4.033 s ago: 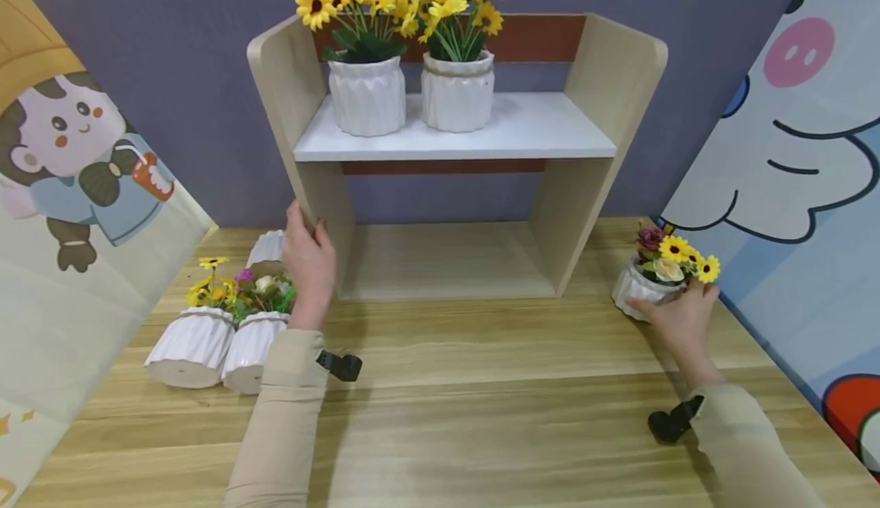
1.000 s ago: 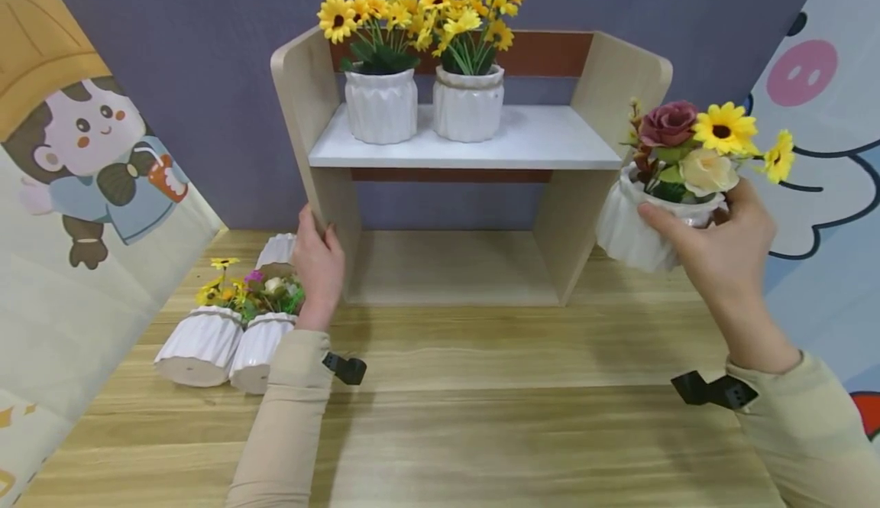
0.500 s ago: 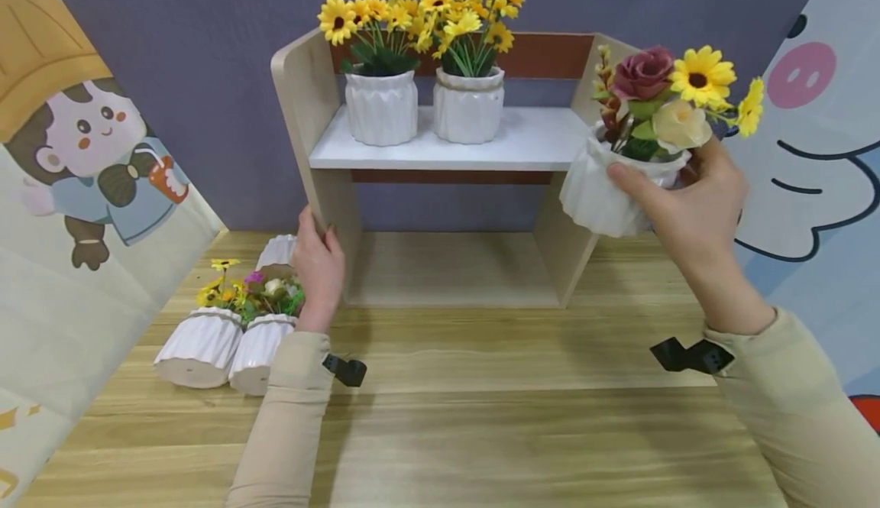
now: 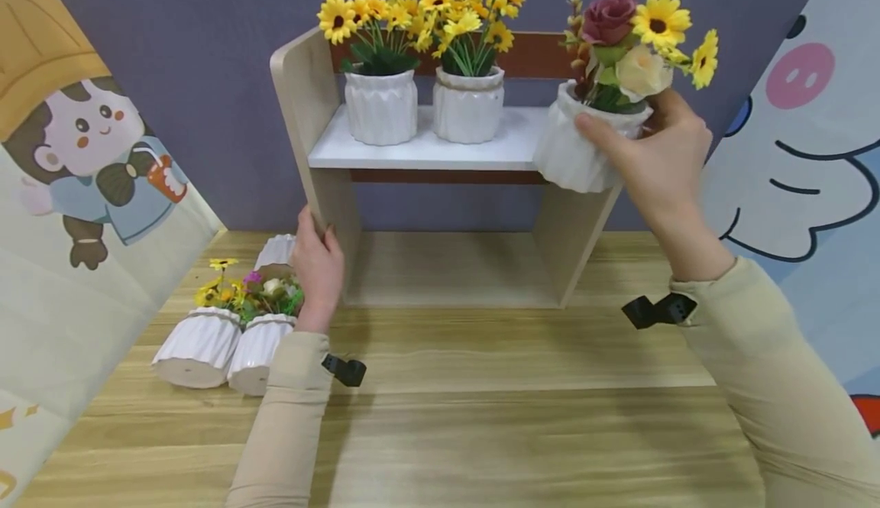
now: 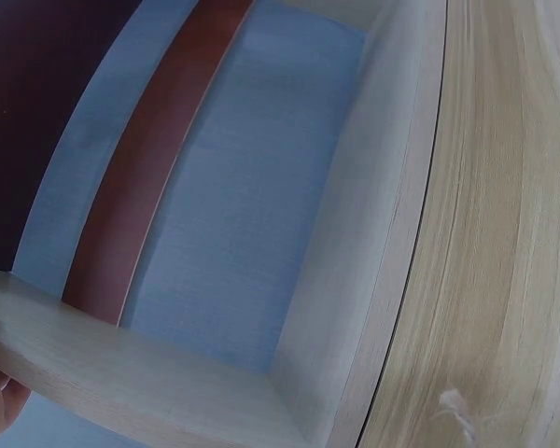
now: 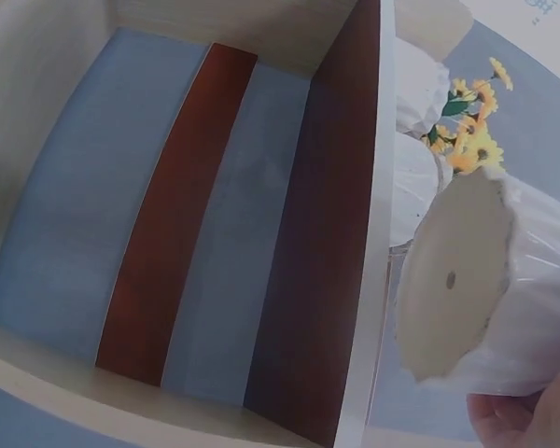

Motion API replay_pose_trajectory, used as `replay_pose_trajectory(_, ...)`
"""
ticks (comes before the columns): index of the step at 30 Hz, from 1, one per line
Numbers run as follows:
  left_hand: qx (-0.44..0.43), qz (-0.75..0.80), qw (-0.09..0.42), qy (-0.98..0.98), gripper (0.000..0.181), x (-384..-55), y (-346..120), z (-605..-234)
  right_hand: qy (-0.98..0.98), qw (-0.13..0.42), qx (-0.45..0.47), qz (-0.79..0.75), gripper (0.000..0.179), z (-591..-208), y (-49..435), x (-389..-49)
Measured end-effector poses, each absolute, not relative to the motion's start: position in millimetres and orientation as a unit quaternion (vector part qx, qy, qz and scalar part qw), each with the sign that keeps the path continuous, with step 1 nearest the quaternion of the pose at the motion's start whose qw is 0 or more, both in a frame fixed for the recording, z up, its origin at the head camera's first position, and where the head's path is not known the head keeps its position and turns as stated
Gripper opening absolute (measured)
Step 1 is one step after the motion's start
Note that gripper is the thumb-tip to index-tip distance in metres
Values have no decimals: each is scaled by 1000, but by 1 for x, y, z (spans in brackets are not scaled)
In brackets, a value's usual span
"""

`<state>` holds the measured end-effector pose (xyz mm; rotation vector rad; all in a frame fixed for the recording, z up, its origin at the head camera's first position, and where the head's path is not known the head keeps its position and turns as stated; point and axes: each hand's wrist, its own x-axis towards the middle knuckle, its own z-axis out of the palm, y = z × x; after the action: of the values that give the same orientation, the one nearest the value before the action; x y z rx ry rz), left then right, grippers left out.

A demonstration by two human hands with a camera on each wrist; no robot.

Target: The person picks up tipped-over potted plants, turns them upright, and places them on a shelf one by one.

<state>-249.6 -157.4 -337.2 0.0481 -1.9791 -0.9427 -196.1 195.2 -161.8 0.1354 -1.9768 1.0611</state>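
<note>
My right hand [image 4: 663, 160] grips a white ribbed flowerpot [image 4: 574, 145], thumb on the near side of its rim. A dusky rose, a cream rose and yellow daisies fill it. The pot hangs tilted in front of the shelf board's right end; its flat underside with a small hole [image 6: 451, 279] shows in the right wrist view. My left hand [image 4: 319, 267] holds the left side panel of the wooden shelf [image 4: 309, 134] low at its front edge. On the white upper board [image 4: 522, 137], a left daisy pot [image 4: 381, 107] and a right daisy pot [image 4: 469, 107] stand upright.
Left of the shelf, a pot of yellow flowers [image 4: 199, 347] and a pot of mixed flowers [image 4: 260, 351] lie tipped on the table [image 4: 495, 431]. Another white pot [image 4: 277, 250] lies behind them. A purple wall [image 4: 206, 111] stands behind the shelf.
My right hand has lifted the rose-and-daisy flowerpot off the table at the right, then brought it up and left to the upper board. My left hand has stayed on the side panel.
</note>
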Motion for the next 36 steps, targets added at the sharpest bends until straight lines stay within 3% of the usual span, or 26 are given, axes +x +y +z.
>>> replay_pose_trajectory(19, 20, -382, 466, -798, 35, -252, -157, -339, -843, 377, -28, 383, 76, -151, 180, -241)
replay_pose_trajectory(29, 21, -382, 467, -797, 35, -252, -157, -340, -866, 356, -57, 347, 62, -151, 175, -258)
replay_pose_trajectory(36, 21, -383, 463, -799, 35, -252, -156, -340, -866, 338, -62, 363, 77, -151, 174, -268)
